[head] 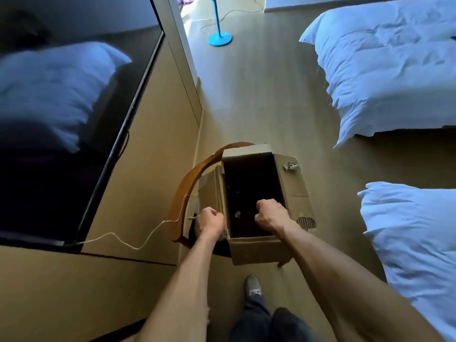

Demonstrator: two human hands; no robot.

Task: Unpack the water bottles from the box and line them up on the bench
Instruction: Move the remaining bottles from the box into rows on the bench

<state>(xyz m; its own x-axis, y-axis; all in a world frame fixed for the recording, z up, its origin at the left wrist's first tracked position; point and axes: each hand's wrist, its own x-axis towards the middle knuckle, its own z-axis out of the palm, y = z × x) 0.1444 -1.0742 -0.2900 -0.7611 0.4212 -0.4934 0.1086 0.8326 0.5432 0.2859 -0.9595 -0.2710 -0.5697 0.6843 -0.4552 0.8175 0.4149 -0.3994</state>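
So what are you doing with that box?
A person stands over an open cardboard box on the floor between a TV bench and two beds. The left hand grips the box's left wall, and the right hand is curled at the opening. The inside is dark, so no bottles can be made out, and none stand on the bench.

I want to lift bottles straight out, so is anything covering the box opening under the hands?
No. The box flaps are folded outward, leaving the top open. The right hand is over the opening; the left hand grips the left flap.
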